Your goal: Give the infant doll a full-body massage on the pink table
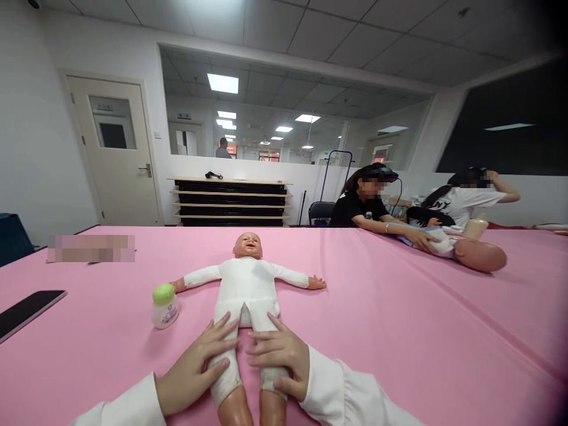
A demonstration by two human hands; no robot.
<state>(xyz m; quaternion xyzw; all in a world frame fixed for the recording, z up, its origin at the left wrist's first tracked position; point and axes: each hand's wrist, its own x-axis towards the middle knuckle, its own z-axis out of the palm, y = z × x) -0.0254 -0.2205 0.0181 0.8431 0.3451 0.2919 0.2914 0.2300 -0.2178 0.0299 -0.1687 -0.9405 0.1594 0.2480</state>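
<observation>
A baby doll [248, 278] in a white cloth suit lies on its back on the pink-covered table [355, 355], head away from me, arms spread and legs toward me. My left hand [199, 361] rests on the doll's leg at the left, its fingers stretched out and spread. On the other leg lies my right hand [284, 355], fingers also apart and laid over the white cloth. Neither hand grips anything. Beside the doll's hand on the left stands a small jar [165, 307] with a green lid.
A dark phone [29, 313] lies at the left. At the right, a person in black [364, 201] has a hand on another doll [479, 254], with a bottle [477, 226] behind it. A second person [461, 201] sits farther right. A blurred patch [91, 248] covers something at the far left.
</observation>
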